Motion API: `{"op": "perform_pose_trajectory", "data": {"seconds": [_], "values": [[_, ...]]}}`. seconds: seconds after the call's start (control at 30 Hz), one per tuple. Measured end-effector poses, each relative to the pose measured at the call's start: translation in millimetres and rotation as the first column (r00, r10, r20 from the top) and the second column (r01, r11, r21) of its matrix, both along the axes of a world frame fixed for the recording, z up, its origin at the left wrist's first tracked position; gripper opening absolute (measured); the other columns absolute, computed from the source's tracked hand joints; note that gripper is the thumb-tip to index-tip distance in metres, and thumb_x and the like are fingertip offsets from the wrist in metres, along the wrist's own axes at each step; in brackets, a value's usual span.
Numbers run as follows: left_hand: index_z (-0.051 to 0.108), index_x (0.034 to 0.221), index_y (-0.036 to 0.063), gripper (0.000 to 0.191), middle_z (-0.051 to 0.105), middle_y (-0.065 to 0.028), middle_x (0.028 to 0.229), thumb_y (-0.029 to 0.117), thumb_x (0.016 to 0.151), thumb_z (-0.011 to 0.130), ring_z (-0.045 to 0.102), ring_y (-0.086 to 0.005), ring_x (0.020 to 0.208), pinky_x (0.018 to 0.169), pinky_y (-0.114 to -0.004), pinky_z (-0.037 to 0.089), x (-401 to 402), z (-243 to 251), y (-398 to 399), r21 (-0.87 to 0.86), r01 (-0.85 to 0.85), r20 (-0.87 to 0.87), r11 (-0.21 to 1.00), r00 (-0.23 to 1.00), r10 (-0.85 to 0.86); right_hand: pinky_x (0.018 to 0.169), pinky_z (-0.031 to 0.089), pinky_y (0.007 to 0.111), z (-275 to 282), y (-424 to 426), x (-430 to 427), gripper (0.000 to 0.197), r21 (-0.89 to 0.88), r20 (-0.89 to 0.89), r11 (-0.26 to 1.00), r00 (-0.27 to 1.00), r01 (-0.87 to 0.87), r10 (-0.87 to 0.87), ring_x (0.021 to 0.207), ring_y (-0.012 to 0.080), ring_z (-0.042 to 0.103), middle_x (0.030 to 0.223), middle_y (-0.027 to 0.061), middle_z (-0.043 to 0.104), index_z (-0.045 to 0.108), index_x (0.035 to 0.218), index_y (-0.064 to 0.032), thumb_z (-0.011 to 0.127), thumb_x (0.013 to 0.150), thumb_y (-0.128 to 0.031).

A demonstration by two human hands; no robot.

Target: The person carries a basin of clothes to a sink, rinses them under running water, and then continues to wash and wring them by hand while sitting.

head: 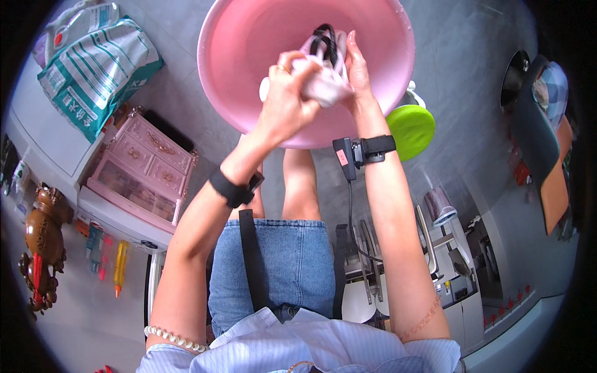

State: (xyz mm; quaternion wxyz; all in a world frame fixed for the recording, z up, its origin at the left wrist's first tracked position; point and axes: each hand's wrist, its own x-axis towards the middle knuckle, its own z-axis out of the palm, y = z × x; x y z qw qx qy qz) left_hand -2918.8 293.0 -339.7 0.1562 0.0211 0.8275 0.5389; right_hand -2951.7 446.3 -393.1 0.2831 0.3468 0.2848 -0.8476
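A pale pink and white fabric item (326,88) with black cord loops (329,39) is held over a wide pink basin (219,100). My left hand (284,102) grips its near side from above, fingers bent, a ring on one finger. Along the item's right side lies my right hand (361,74), its palm against the fabric and its fingers stretched away from me; the thumb is hidden. Motion blurs the fabric's lower part, and I cannot tell what kind of article it is. A small white object (264,88) shows partly behind my left hand.
Beside the basin's right rim sits a lime-green round disc (411,132). To the left stand a pink drawer cabinet (149,158), a teal and white printed bag (100,70) and a brown figurine (44,233). A cable (350,210) runs from my right wrist device (354,156).
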Motion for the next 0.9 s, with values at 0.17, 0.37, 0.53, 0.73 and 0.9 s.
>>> {"op": "perform_pose_trajectory", "data": {"seconds": [0.17,0.37,0.53,0.73,0.9], "values": [[0.057,0.103,0.0080,0.047,0.037,-0.0203,0.123,0.024,0.061,0.067,0.034,-0.0403,0.117,0.099,-0.051,0.027,9,56,0,0.152,0.226,-0.005,0.962,0.974,-0.228,0.065,0.058,0.034,36,1,11,0.061,-0.105,0.091,0.994,0.996,0.010,-0.001,0.076,0.0212,0.066,0.086,0.0106,0.064,0.057,0.100,-0.0073,0.047,0.083,-0.065],[0.062,0.096,0.0134,0.047,0.042,-0.0134,0.121,0.048,0.066,0.073,0.039,-0.0356,0.110,0.094,-0.048,0.032,9,59,8,0.020,0.166,-0.143,0.986,0.976,-0.162,0.063,0.057,0.030,73,-10,7,0.063,-0.129,0.110,0.989,0.992,0.079,-0.065,0.071,0.0190,0.065,0.086,0.0098,0.063,0.056,0.105,-0.0066,0.050,0.082,-0.065],[0.062,0.083,0.0186,0.039,0.052,-0.0067,0.109,0.051,0.064,0.072,0.047,-0.0271,0.096,0.078,-0.041,0.039,4,52,24,-0.193,0.055,-0.352,0.980,0.928,-0.121,0.058,0.055,0.026,84,-19,11,0.046,-0.215,0.043,0.965,0.988,0.152,-0.146,0.067,0.0135,0.062,0.082,0.0042,0.061,0.058,0.105,-0.0085,0.056,0.087,-0.050],[0.058,0.073,0.0106,0.034,0.055,-0.0072,0.083,0.039,0.064,0.074,0.055,-0.0235,0.069,0.060,-0.035,0.044,-7,45,44,-0.196,-0.057,-0.440,0.979,0.897,-0.036,0.082,0.050,0.029,72,-4,15,0.032,-0.257,0.014,0.945,0.979,0.202,-0.205,0.089,0.0144,0.059,0.100,0.0056,0.060,0.055,0.112,-0.0078,0.052,0.092,-0.032],[0.067,0.086,0.0108,0.026,0.063,-0.0042,0.078,0.030,0.069,0.072,0.062,-0.0216,0.065,0.057,-0.033,0.048,-17,29,20,-0.247,-0.072,-0.412,0.966,0.910,-0.038,0.094,0.044,0.031,10,-19,45,0.037,-0.223,-0.123,0.963,0.975,0.152,-0.183,0.103,0.0174,0.055,0.116,0.0077,0.055,0.050,0.122,-0.0053,0.046,0.095,-0.030]]}}
